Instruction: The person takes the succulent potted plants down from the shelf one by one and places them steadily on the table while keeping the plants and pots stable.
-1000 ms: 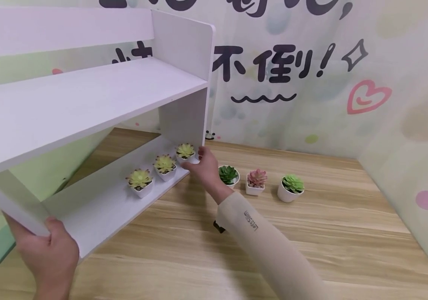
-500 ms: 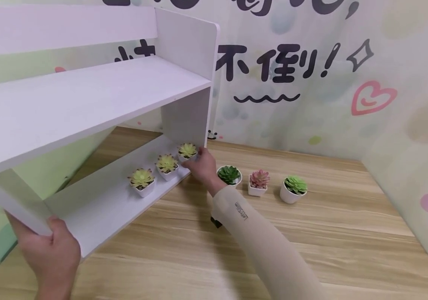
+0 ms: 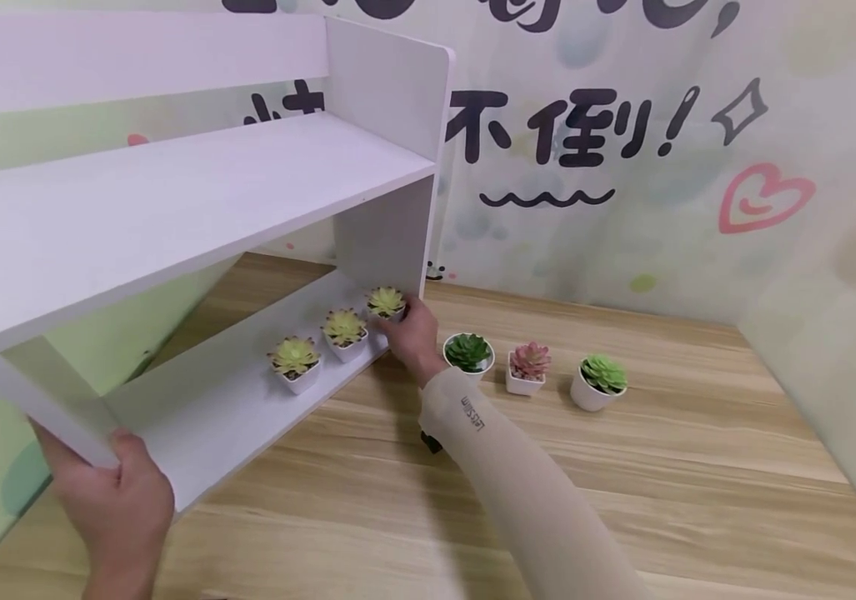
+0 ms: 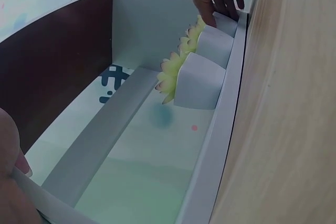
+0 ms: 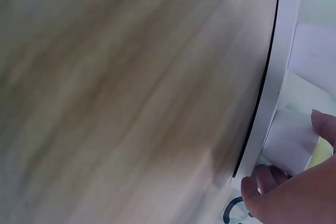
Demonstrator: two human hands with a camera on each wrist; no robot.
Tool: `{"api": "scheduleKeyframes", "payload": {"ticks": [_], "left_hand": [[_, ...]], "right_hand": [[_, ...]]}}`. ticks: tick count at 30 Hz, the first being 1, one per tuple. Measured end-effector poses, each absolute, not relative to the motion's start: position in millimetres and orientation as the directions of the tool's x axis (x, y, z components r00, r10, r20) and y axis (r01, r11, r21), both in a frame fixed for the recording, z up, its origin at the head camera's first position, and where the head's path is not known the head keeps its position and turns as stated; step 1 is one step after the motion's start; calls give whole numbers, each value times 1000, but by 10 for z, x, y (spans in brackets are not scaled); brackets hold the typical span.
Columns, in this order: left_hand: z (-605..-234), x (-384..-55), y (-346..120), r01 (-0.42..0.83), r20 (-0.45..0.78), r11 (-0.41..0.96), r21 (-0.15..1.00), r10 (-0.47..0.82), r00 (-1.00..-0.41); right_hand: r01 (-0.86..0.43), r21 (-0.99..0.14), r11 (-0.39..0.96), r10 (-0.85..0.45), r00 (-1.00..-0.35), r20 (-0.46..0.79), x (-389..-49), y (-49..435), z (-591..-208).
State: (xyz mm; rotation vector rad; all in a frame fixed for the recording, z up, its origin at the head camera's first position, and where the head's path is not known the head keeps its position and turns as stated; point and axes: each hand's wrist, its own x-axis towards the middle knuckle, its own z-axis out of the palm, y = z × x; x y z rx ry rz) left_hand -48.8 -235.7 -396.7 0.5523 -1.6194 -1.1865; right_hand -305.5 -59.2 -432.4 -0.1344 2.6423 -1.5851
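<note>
**One far pot [image 3: 386,303] in the right hand's [image 3: 410,337] grip**

The far pot is at the right end of the lower board [image 3: 217,421] of a white shelf [image 3: 195,200], near the end panel [image 3: 386,237]. The right hand is at the board's front, and its fingers grip the pot, thumb on one side and curled fingers on the other. From the head, then, the pot lies just left of the palm. Whether it touches the panel I can't tell, because the hand covers that gap.

What matters here is the line of the row. The middle pot [image 3: 347,333] and near pot [image 3: 295,364] follow the board's long axis, from far right to near left. The thumb is by the narrow gap before the middle pot, so I judge a sideways slip would nudge that one first.

The left hand [image 3: 116,500] is well apart, its fingers curled round the shelf's left side [image 3: 60,383]; the right is plainly nearer the pots.

Off to the right, on the surface [image 3: 660,492], stand a dark green plant [image 3: 468,353], a pink one [image 3: 528,368] and a light green one [image 3: 602,380], untouched by either hand.
</note>
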Motion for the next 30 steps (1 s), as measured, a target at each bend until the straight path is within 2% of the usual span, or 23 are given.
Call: {"api": "scheduleKeyframes", "payload": {"ticks": [5,12,22,30], "left_hand": [[-3997,-512,-2358,197,457,412,890,-792,-405],[-4068,-520,-2405,177,434,398,900,-801,-412],[-4115,-532,-2435,156,403,372,915,-811,-425],[-4103,-534,-2427,135,369,345,929,-826,-427]], "right_hand": [[-55,-879,474,-84,-996,16,-3044,-530,-4280],[-54,-910,411,-82,-996,22,-2912,-461,-4152],[-119,-954,275,-101,-990,94,-2507,-203,-3930],[-185,-934,306,-103,-982,161,-2174,200,-3785]]}}
